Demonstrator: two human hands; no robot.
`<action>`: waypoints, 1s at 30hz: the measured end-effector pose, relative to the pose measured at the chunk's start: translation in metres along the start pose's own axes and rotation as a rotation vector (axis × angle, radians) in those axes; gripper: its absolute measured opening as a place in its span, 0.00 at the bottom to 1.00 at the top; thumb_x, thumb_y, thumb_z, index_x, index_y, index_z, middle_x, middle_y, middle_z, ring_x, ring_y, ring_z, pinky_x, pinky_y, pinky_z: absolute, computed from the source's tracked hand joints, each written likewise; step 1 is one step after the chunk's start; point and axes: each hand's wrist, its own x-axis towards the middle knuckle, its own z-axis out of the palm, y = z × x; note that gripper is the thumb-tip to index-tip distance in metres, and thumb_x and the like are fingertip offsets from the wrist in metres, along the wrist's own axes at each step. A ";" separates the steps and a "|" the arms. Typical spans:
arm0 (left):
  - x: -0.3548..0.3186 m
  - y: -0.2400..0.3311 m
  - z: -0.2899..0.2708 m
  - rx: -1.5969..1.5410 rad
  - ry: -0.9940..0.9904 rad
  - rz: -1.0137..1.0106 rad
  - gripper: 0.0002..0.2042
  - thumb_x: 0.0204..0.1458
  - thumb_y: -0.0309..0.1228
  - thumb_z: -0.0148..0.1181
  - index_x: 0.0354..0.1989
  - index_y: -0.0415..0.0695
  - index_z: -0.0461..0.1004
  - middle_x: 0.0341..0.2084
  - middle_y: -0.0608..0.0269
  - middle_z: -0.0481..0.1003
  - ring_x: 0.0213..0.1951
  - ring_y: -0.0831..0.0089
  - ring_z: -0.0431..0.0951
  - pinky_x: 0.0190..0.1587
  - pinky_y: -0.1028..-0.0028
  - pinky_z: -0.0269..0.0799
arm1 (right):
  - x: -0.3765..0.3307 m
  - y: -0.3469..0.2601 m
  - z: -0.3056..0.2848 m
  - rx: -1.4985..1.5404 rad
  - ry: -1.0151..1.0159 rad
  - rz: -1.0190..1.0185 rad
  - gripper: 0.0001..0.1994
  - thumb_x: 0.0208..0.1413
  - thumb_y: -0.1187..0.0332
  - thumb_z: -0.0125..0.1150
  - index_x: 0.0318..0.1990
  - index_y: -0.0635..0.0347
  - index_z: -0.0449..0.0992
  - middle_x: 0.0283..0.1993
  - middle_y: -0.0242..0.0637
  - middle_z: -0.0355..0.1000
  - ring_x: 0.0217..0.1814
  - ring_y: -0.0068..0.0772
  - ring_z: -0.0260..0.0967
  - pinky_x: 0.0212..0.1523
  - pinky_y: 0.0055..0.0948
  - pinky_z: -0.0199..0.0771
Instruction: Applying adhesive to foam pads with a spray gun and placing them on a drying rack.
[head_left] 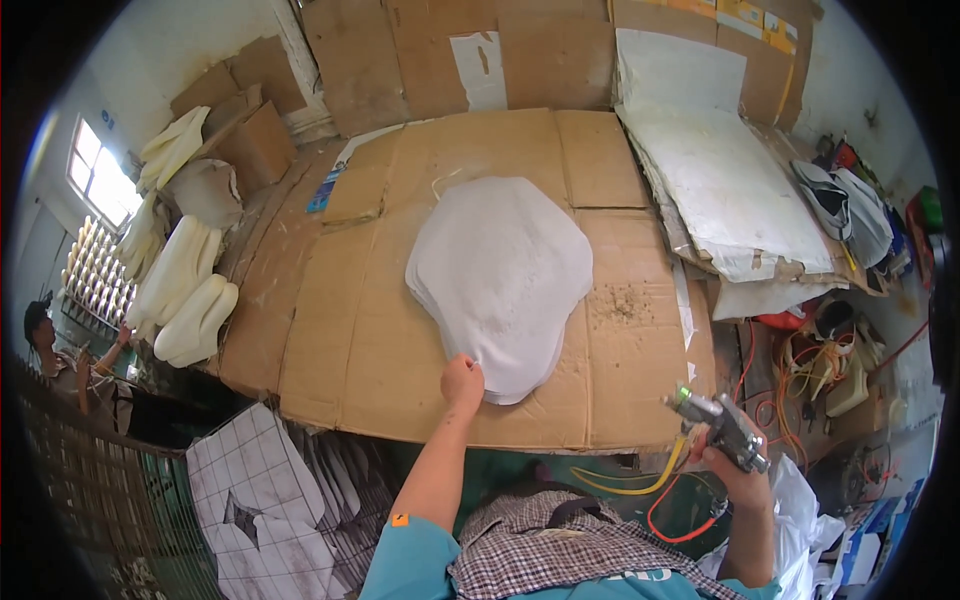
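On the cardboard-covered table (350, 330), left hand (463, 382) apparently pinches white foam sheets (500, 275)

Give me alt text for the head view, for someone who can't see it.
Seen from above, a person's left hand grips the near edge of a white, rounded foam pad lying on a cardboard-covered table. The right hand holds a metal spray gun with hoses off the table's right corner. More cream foam pieces are stacked at left.
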 end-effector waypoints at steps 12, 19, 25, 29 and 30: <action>-0.008 0.012 0.009 -1.020 -0.129 -0.644 0.14 0.40 0.26 0.60 0.37 0.41 0.66 0.29 0.61 0.72 0.28 0.70 0.73 0.19 0.73 0.68 | 0.004 0.005 -0.003 -0.014 0.104 -0.043 0.21 0.42 0.75 0.60 0.46 0.68 0.64 0.28 0.34 0.68 0.27 0.24 0.67 0.29 0.22 0.69; -0.006 0.025 -0.014 -1.497 -0.179 -0.432 0.11 0.41 0.20 0.54 0.36 0.42 0.67 0.30 0.63 0.71 0.29 0.71 0.73 0.23 0.74 0.72 | 0.005 0.007 0.005 -0.044 0.198 -0.034 0.13 0.46 0.69 0.57 0.38 0.66 0.67 0.28 0.35 0.68 0.30 0.28 0.67 0.35 0.27 0.67; 0.004 0.006 -0.172 -2.166 -0.249 -0.003 0.21 0.44 0.29 0.50 0.48 0.31 0.62 0.45 0.48 0.67 0.46 0.57 0.69 0.51 0.60 0.65 | -0.017 0.003 -0.003 0.043 0.074 -0.031 0.18 0.48 0.65 0.57 0.44 0.67 0.65 0.31 0.38 0.67 0.33 0.31 0.67 0.39 0.32 0.68; -0.052 0.018 -0.269 -1.773 -0.086 0.575 0.17 0.54 0.36 0.38 0.42 0.35 0.67 0.41 0.50 0.70 0.42 0.61 0.71 0.46 0.67 0.68 | -0.016 0.002 0.007 -0.076 -0.070 -0.015 0.28 0.47 0.68 0.58 0.55 0.67 0.57 0.31 0.36 0.68 0.30 0.26 0.68 0.34 0.25 0.68; -0.062 0.003 -0.280 -1.849 0.100 0.314 0.15 0.54 0.35 0.40 0.41 0.37 0.67 0.41 0.53 0.70 0.41 0.65 0.71 0.45 0.71 0.68 | -0.015 0.003 0.012 -0.073 -0.071 -0.014 0.28 0.47 0.68 0.58 0.55 0.67 0.57 0.31 0.36 0.68 0.30 0.26 0.68 0.34 0.25 0.68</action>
